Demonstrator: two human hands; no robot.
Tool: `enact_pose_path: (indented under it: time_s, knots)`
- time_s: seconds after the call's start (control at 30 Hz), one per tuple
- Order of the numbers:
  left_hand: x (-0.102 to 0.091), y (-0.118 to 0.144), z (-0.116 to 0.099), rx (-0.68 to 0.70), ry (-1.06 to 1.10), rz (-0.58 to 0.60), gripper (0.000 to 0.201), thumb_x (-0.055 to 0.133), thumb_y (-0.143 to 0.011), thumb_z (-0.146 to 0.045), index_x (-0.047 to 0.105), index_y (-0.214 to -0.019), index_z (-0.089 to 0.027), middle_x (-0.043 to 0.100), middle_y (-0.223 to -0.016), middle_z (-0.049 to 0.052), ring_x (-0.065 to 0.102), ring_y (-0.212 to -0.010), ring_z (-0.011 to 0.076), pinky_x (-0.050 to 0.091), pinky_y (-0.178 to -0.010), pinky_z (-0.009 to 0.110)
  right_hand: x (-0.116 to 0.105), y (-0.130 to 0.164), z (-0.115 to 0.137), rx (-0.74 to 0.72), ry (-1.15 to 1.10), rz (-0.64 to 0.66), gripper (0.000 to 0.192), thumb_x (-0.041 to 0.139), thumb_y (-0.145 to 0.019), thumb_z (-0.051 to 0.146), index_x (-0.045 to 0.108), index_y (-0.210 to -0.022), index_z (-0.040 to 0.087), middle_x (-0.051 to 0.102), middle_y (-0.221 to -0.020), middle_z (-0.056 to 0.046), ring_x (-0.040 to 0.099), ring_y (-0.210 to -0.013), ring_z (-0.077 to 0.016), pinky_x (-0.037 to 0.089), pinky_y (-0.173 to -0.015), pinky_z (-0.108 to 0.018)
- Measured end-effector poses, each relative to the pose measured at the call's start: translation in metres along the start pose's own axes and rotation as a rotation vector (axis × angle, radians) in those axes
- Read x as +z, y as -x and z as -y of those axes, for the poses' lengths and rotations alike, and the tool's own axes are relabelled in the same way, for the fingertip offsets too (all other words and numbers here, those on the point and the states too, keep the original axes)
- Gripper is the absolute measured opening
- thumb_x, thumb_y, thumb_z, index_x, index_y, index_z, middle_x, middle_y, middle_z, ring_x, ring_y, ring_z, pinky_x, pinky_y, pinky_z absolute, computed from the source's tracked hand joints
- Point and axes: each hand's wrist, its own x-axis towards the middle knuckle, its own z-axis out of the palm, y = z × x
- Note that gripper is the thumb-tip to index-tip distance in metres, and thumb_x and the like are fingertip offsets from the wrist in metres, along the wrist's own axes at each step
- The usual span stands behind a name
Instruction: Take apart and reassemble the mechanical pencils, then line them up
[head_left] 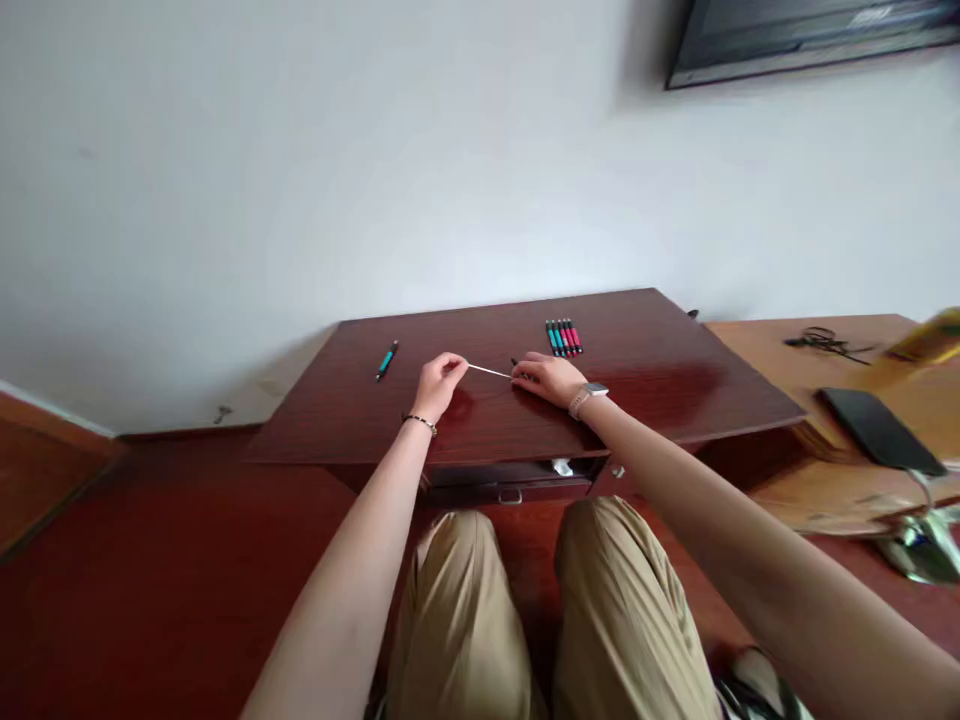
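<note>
My left hand (pixel 439 383) pinches one end of a thin white refill (pixel 487 371) just above a dark red wooden table (pixel 645 385). My right hand (pixel 547 378) rests on the table at the refill's other end, closed on a small dark pen part that is mostly hidden under the fingers. A row of several teal and pink pens (pixel 564 337) lies just beyond my right hand. A single teal pen (pixel 387 359) lies apart to the left of my left hand.
A drawer (pixel 517 478) under the table front stands slightly open above my knees. To the right is a lighter wooden desk (pixel 757 345) with a black flat device (pixel 879 428), tangled cords (pixel 825 343) and a yellow object. A dark screen (pixel 810 35) hangs on the white wall.
</note>
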Motion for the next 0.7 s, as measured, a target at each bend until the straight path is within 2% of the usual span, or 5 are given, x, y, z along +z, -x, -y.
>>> enact_pose_path:
  time_s: [0.13, 0.3, 0.43, 0.53, 0.7]
  knots:
    - [0.002, 0.000, 0.007, -0.011, 0.001, -0.017, 0.025, 0.071, -0.092, -0.044, 0.076, -0.091, -0.020, 0.078, -0.095, 0.006, 0.071, -0.095, 0.0239, 0.054, -0.091, 0.035, -0.001, 0.000, -0.001, 0.046, 0.002, -0.008, 0.025, 0.060, -0.110, 0.041, 0.079, -0.112, 0.025, 0.071, -0.110, -0.007, 0.068, -0.093, -0.0208, 0.046, -0.080, -0.029]
    - [0.004, -0.003, 0.012, -0.015, -0.050, -0.119, 0.020, 0.068, -0.095, -0.038, 0.074, -0.092, -0.019, 0.078, -0.097, 0.007, 0.070, -0.094, 0.0227, 0.055, -0.090, 0.034, -0.005, 0.001, 0.002, 0.176, 0.024, -0.026, 0.022, 0.062, -0.108, 0.038, 0.078, -0.110, 0.024, 0.071, -0.105, -0.007, 0.065, -0.086, -0.0200, 0.043, -0.075, -0.029]
    - [0.005, -0.003, 0.009, 0.013, -0.166, -0.183, 0.014, 0.067, -0.097, -0.032, 0.072, -0.094, -0.019, 0.076, -0.100, 0.007, 0.069, -0.093, 0.0213, 0.054, -0.090, 0.034, -0.007, 0.000, 0.003, 0.215, 0.028, -0.025, 0.022, 0.062, -0.108, 0.038, 0.078, -0.110, 0.023, 0.070, -0.105, -0.007, 0.065, -0.088, -0.0201, 0.042, -0.075, -0.029]
    - [0.005, -0.001, 0.004, 0.063, -0.271, -0.169, 0.012, 0.064, -0.100, -0.028, 0.071, -0.094, -0.020, 0.074, -0.101, 0.007, 0.068, -0.093, 0.0206, 0.054, -0.091, 0.034, -0.006, 0.000, 0.003, 0.227, 0.021, -0.025, 0.022, 0.062, -0.107, 0.038, 0.078, -0.109, 0.023, 0.070, -0.103, -0.006, 0.065, -0.086, -0.0196, 0.042, -0.074, -0.029]
    - [0.009, 0.005, -0.009, 0.099, -0.495, -0.059, 0.012, 0.061, -0.101, -0.024, 0.068, -0.091, -0.022, 0.072, -0.100, 0.007, 0.066, -0.099, 0.0229, 0.052, -0.093, 0.035, -0.006, 0.000, 0.002, 0.247, 0.029, -0.030, 0.021, 0.063, -0.107, 0.038, 0.078, -0.108, 0.023, 0.070, -0.102, -0.006, 0.064, -0.085, -0.0195, 0.041, -0.073, -0.029]
